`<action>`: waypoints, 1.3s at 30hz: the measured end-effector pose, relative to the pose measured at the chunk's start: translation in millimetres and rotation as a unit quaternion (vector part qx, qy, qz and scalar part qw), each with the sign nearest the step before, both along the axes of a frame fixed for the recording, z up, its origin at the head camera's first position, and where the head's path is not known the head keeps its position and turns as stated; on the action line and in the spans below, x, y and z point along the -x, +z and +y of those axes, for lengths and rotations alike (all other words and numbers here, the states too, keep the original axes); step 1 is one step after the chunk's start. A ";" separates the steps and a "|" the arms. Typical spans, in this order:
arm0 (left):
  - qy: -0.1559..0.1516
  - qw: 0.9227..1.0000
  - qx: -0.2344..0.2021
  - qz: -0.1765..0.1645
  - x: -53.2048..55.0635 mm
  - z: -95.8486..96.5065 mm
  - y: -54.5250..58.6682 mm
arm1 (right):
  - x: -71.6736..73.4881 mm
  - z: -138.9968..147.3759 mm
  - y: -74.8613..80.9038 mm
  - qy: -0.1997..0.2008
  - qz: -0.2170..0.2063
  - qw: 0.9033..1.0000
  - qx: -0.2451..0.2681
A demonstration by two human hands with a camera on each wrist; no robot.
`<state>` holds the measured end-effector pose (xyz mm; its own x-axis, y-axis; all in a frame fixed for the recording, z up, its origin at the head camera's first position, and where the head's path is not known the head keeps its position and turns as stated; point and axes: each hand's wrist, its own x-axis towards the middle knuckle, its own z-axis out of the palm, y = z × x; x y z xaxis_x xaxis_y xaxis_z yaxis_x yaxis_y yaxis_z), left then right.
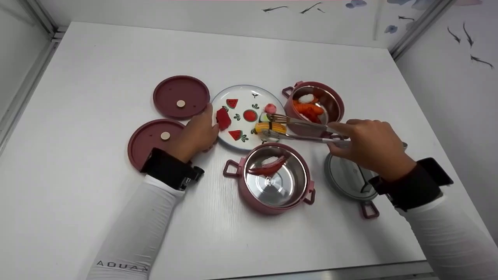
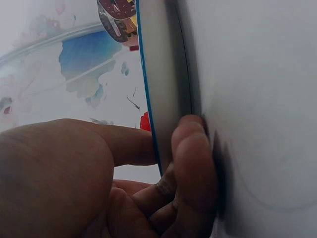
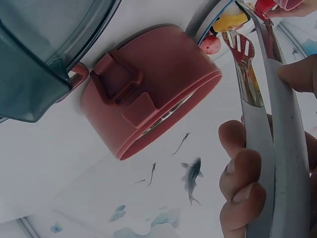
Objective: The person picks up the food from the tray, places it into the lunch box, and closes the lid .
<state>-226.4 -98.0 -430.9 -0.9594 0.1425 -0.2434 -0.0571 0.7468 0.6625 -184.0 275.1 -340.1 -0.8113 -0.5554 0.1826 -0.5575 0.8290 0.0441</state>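
Observation:
My left hand (image 1: 199, 134) pinches the left rim of a white plate (image 1: 239, 142) with a watermelon and fruit print; in the left wrist view, the thumb lies over the blue rim and fingers curl beneath it. On the plate sit a yellow toy sushi piece (image 1: 275, 127) with a dark band, a dark red piece (image 1: 223, 119) beside the left thumb, and a small pink ball (image 1: 270, 108). My right hand (image 1: 373, 146) grips metal tongs (image 1: 311, 139), whose parted slotted tips reach over the yellow sushi, one on each side of it.
A pink pot (image 1: 272, 210) nearest me contains a red-and-white sushi piece (image 1: 268, 167). Another pink pot (image 1: 337, 99), behind right, has several orange and red pieces. Two maroon lids (image 1: 181, 87) lie left, and a glass-lidded pot (image 1: 344, 175) stands under the right wrist.

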 end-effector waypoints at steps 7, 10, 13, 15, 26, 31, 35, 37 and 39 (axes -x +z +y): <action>-0.008 1.000 0.007 0.001 1.1 -0.8 3.2 | -1.6 -0.3 -0.6 -0.016 -0.037 0.999 0.021; -0.006 1.000 0.003 0.003 2.5 -0.7 4.9 | -3.5 0.9 -2.7 -0.014 -0.031 0.999 0.035; 0.000 1.000 -0.005 0.006 3.2 -0.1 4.5 | -6.4 1.9 -5.5 -0.014 -0.022 0.999 0.047; -0.002 1.000 -0.008 0.008 2.4 -0.2 2.8 | -8.2 2.6 -7.6 -0.013 -0.021 0.998 0.052; -0.002 1.000 -0.006 0.007 -1.5 0.5 -2.5 | -24.1 11.2 -3.6 0.003 0.036 0.996 0.079; -0.012 1.000 -0.001 0.016 -2.0 0.8 -1.9 | -46.0 22.7 6.7 0.013 0.083 0.992 0.093; -0.011 1.000 -0.006 0.023 -1.6 0.3 0.7 | -65.0 28.3 11.1 0.028 0.106 0.988 0.108; -0.009 1.000 -0.007 0.019 -1.1 -0.3 1.3 | -74.4 29.4 9.6 0.034 0.107 0.987 0.116; -0.008 1.000 -0.010 0.008 -0.6 -1.0 1.9 | -83.3 29.0 6.7 0.039 0.102 0.987 0.121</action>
